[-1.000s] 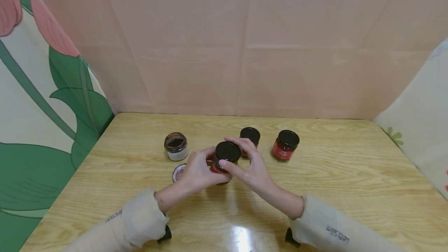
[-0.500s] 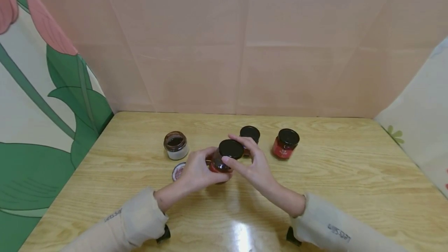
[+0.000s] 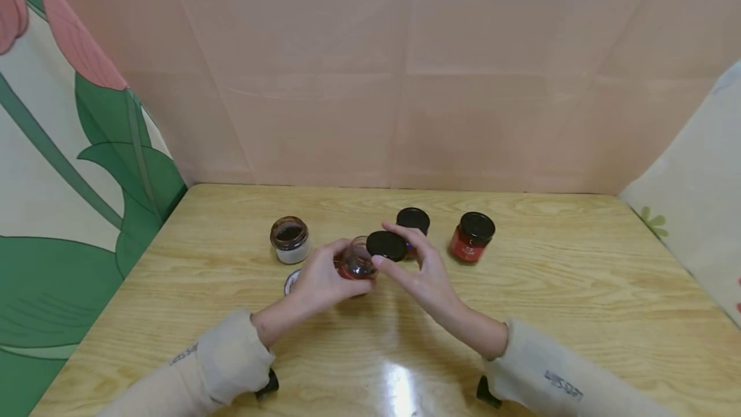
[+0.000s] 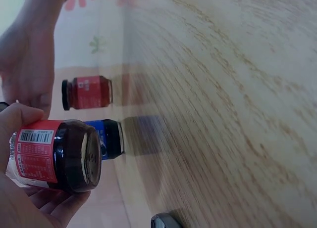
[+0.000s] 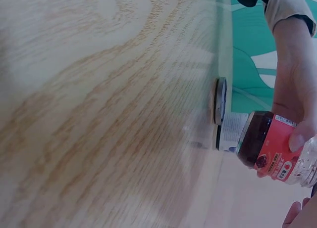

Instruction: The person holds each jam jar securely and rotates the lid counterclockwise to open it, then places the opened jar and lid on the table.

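My left hand (image 3: 321, 275) grips a glass jar (image 3: 360, 261), its thumb and fingers round the red label. The jar's mouth is uncovered and tilts toward the right. In the right wrist view, dark contents fill the base of this jar (image 5: 255, 139), while its clear threaded neck shows at the other end. Between thumb and fingers, my right hand (image 3: 425, 282) pinches a black lid (image 3: 386, 246) by its edge, just right of the mouth. Both hands are above the middle of the table, and the jar's underside shows in the left wrist view.
On the table (image 3: 550, 314), an uncovered jar (image 3: 293, 252) with a white label stands at left, a loose lid (image 3: 290, 283) before it. Behind my right hand is a black-lidded jar (image 3: 413, 219), blue-labelled in the left wrist view. A red-labelled jar (image 3: 470, 246) stands farther right.
The black lid has come off the jar's mouth, moving slightly right with my right hand. My left hand has drawn the jar a little left, and the mouth now shows.
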A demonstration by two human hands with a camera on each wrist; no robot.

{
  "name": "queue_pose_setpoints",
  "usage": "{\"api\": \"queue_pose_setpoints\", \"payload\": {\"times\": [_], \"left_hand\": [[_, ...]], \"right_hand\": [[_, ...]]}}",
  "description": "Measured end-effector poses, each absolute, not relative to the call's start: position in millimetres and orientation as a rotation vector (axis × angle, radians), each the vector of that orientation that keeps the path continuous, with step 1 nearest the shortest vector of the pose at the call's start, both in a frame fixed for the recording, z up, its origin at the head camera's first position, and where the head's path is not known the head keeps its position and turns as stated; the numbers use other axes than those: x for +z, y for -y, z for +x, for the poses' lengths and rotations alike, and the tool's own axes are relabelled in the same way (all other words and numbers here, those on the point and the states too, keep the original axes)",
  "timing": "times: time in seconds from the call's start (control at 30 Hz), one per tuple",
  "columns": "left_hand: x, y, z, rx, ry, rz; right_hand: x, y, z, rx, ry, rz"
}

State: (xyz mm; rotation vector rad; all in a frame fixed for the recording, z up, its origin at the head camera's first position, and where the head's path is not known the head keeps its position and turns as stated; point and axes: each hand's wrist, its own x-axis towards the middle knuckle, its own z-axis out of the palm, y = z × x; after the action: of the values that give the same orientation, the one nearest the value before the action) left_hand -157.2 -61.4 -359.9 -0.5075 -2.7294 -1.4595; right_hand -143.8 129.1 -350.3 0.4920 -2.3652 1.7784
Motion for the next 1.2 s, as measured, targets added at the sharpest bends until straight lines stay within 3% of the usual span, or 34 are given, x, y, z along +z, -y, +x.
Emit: {"api": "queue_pose_setpoints", "payload": {"times": [0.87, 1.2], "left_hand": [[-362.8, 66.2, -170.2, -1.549, 2.677, -0.288], [-363.7, 68.8, -171.3, -1.572, 2.667, -0.229]], "right_hand": [[-356.8, -130.6, -146.4, 2.014, 2.383, 0.238], [-355.3, -127.8, -144.2, 2.531, 2.159, 0.068]]}}
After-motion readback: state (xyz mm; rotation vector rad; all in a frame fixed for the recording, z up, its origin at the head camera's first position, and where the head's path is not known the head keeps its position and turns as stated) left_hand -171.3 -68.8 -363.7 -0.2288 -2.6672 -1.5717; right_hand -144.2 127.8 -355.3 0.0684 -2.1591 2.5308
